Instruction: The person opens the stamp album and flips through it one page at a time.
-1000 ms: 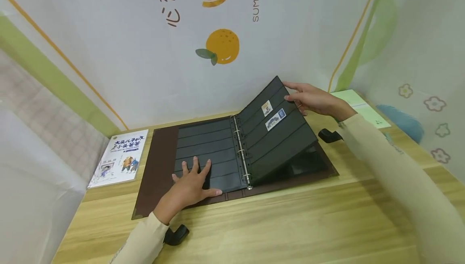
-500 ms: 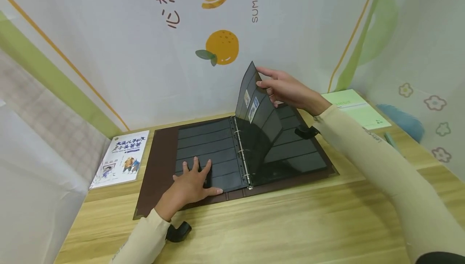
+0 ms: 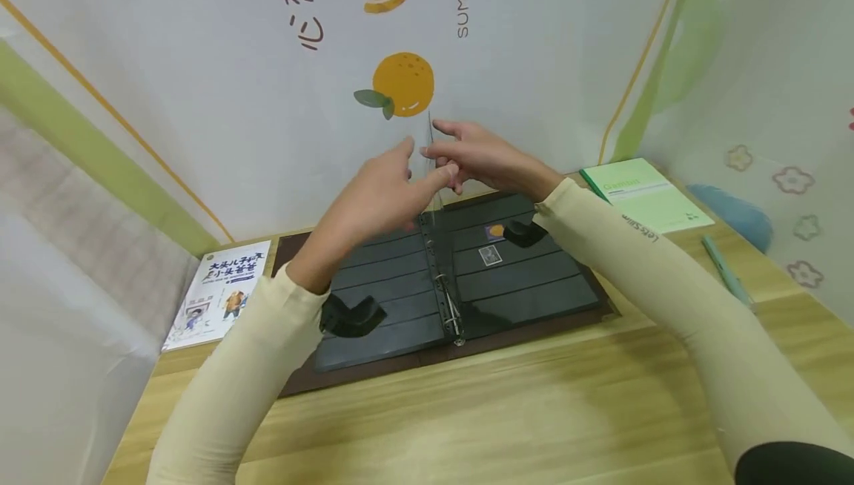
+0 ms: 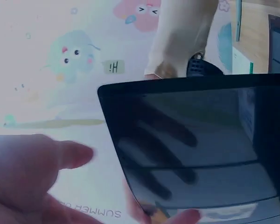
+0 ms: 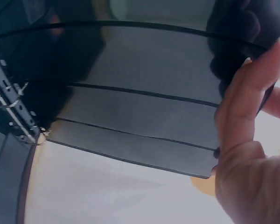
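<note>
A brown ring-binder stamp album (image 3: 427, 358) lies spread on the table. One black pocket page (image 5: 144, 65) stands nearly upright over the metal rings (image 3: 452, 311), seen almost edge-on in the head view. My right hand (image 3: 490, 159) pinches its outer edge between thumb and fingers. My left hand (image 3: 380, 192) is raised at the page's left side, fingers extended, and its dark reflection shows on the glossy page in the left wrist view. On the right-hand page below sit a grey stamp (image 3: 490, 255) and a purple-and-orange stamp (image 3: 495, 231).
A white picture booklet (image 3: 220, 288) lies left of the album. At the back right are a green notebook (image 3: 647, 192) and a green pen-like object (image 3: 727, 270). A printed white curtain (image 3: 520, 62) hangs behind the wooden table (image 3: 507, 418).
The right hand has swung the page up and leftward to nearly vertical, uncovering two stamps beneath. The left hand has risen from the left page to beside the raised page.
</note>
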{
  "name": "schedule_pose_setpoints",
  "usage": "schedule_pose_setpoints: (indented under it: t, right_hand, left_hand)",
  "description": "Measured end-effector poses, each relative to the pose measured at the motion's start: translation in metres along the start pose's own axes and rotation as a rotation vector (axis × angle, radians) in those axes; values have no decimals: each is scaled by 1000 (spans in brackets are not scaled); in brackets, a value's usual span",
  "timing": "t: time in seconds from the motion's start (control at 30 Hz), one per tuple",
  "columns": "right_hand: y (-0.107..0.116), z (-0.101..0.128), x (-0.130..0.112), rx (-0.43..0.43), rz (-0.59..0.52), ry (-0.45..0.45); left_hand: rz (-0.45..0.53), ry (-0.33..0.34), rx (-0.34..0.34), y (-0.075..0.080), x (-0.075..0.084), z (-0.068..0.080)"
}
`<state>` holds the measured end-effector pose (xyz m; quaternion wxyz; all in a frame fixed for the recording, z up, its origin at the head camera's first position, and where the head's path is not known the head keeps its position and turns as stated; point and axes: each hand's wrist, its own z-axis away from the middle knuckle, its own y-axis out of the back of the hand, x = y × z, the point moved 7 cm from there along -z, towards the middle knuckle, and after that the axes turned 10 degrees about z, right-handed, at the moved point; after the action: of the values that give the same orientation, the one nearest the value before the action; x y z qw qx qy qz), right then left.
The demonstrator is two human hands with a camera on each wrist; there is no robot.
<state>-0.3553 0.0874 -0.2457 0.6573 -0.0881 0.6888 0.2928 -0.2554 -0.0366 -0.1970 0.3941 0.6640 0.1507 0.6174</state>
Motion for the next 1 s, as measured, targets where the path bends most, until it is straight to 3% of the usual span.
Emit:
schedule_pose_setpoints:
  t: [0.1,0.17,0.4,0.47,0.57,0.73,0.83,1.0]
  right_hand:
    - [-4,-2,-6,8,31,-4]
    - [-8,-3,-10,11,57,3]
    - [-7,-6,-3,-4,159,-2]
    - [3,-6,10,20,249,-26]
    - [23,-5,37,42,496,-79]
    - [46,5,101,-120,906,-196]
    - [57,17,133,-201,992,-237]
    - [75,35,166,-208,1041,-262]
  left_hand:
    - [-103,-26,-81,-4,15,-12]
    - [-140,-41,-94,-4,17,-17]
    - [-188,-84,8,4,5,-11]
    - [-216,-101,46,8,1,-7]
    - [-232,-99,86,17,-8,-3]
    - [-204,-22,74,29,-36,3]
    - [-190,42,52,35,-54,9]
    - [-165,136,31,41,-88,21]
